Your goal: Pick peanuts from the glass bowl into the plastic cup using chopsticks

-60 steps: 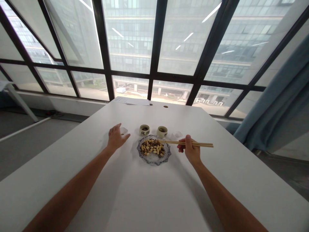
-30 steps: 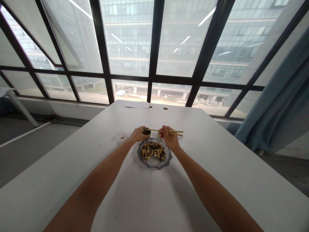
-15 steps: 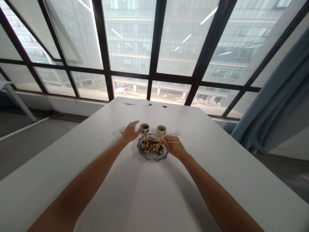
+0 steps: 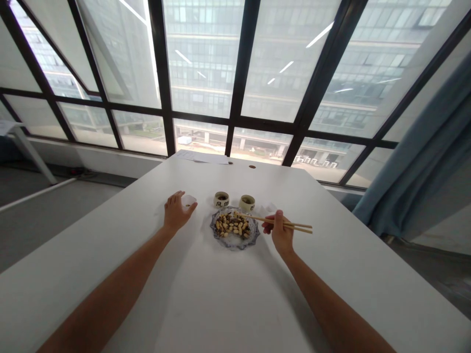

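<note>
Two slim pale-wood chopsticks (image 4: pixel 257 218) are clasped in the closed right hand (image 4: pixel 281 233), tips over tan and dark nut-like pieces (image 4: pixel 231 226) in a scalloped clear-glass bowl (image 4: pixel 235 243). The left hand (image 4: pixel 177 212) spreads wide around a small translucent white dish (image 4: pixel 189 200); I cannot tell whether they touch.

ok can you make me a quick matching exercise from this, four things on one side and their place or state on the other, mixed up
1. chopsticks
2. glass dish
3. curtain
4. papers

A. at the far edge of the table
B. blue, hanging on the right
C. holding a heap of pale and dark nut-like pieces
D. in the right hand

Right pairs: 1-D, 2-C, 3-B, 4-A
</note>
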Motion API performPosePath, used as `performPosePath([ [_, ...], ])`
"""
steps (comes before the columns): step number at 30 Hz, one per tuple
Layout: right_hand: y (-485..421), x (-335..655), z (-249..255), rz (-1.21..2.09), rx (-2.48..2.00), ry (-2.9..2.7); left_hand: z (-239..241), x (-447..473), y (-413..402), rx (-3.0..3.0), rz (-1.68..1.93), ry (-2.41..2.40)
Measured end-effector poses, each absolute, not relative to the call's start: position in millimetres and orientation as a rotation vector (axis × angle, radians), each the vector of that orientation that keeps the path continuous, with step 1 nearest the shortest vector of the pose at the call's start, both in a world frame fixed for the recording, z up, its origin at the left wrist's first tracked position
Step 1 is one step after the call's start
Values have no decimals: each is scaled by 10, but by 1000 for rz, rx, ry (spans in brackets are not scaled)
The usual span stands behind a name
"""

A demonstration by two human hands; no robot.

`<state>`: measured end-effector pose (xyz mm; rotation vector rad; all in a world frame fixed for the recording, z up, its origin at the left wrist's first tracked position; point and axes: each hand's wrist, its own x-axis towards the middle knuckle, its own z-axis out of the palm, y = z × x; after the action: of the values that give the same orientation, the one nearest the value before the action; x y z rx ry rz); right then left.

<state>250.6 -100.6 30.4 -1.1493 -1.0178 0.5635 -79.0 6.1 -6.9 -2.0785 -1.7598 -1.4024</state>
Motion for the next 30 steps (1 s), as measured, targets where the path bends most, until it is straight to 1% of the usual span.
performPosePath([
  [8,-1112,2539,63,636,-1149,-833,-336,-853,139,-2090,-1483,-1935],
  [19,-1014,2621,-34,725,-1046,-675,-235,-832,61,-2145,-1392,-2099],
  [24,-1026,2588,-20,708,-1060,-729,-230,-819,45,-2203,-1470,-2036],
  [30,-1112,2560,28,566,-1107,-926,-233,-804,35,-2305,-1576,-1837],
])
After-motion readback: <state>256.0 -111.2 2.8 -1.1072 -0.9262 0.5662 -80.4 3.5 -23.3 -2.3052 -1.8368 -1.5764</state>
